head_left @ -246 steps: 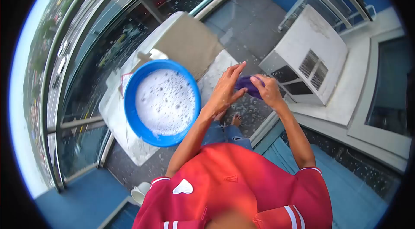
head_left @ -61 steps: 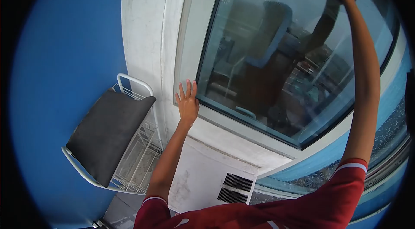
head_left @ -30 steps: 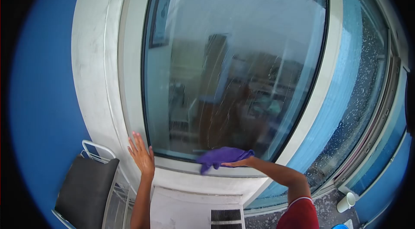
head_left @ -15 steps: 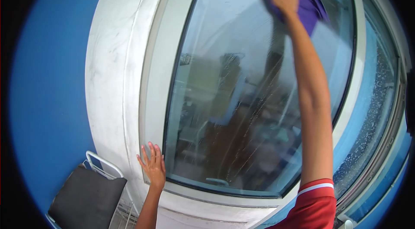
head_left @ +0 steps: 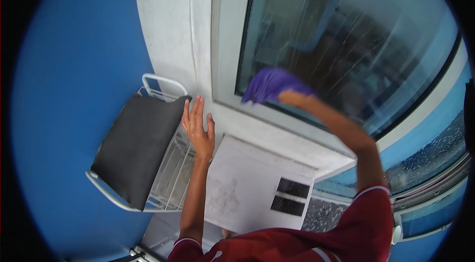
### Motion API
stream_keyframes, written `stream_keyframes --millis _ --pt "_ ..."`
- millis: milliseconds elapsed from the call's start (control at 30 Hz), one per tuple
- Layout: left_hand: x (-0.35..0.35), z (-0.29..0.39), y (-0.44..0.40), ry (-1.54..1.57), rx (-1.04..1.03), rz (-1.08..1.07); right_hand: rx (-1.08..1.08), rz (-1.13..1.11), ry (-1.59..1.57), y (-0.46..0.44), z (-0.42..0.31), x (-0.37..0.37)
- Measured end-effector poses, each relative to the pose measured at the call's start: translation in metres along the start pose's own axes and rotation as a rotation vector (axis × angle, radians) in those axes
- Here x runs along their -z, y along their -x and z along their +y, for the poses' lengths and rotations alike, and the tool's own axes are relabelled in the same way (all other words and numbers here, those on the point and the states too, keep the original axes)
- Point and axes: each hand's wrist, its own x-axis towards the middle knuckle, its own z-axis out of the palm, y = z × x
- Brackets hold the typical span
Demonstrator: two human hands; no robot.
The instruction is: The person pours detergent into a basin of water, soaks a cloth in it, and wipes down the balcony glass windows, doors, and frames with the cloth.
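A purple cloth (head_left: 273, 85) is at the lower left corner of the window pane (head_left: 316, 29), bunched and partly over the bottom frame. My right hand (head_left: 294, 97) holds it, with most of the fingers hidden by the fabric. Wet streaks run down the glass. To the left, my left hand (head_left: 199, 131) is raised with its fingers stretched out and nothing in them. It appears just right of a dark grey pad (head_left: 141, 145) on a white wire rack; whether they touch, I cannot tell.
Beneath the window stands a white box-like unit (head_left: 242, 183) with black vent slots (head_left: 288, 205). The white wire rack (head_left: 166, 183) stands against the blue wall (head_left: 79, 113). On the right is another window pane (head_left: 425, 148) dotted with droplets.
My right hand has swept the purple cloth from the upper right of the pane to its lower left corner. The view has tilted down, bringing the white unit into sight.
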Motion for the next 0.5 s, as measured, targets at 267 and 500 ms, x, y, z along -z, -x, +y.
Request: stream_keyframes --millis 267,500 --pt "0.030 0.013 0.047 0.171 0.098 0.025 -0.023 1.177 1.393 -0.084 -0.067 0.120" --pt "0.042 0.022 0.095 0.096 0.156 -0.113 0.291 0.792 0.676 -0.042 0.056 -0.175"
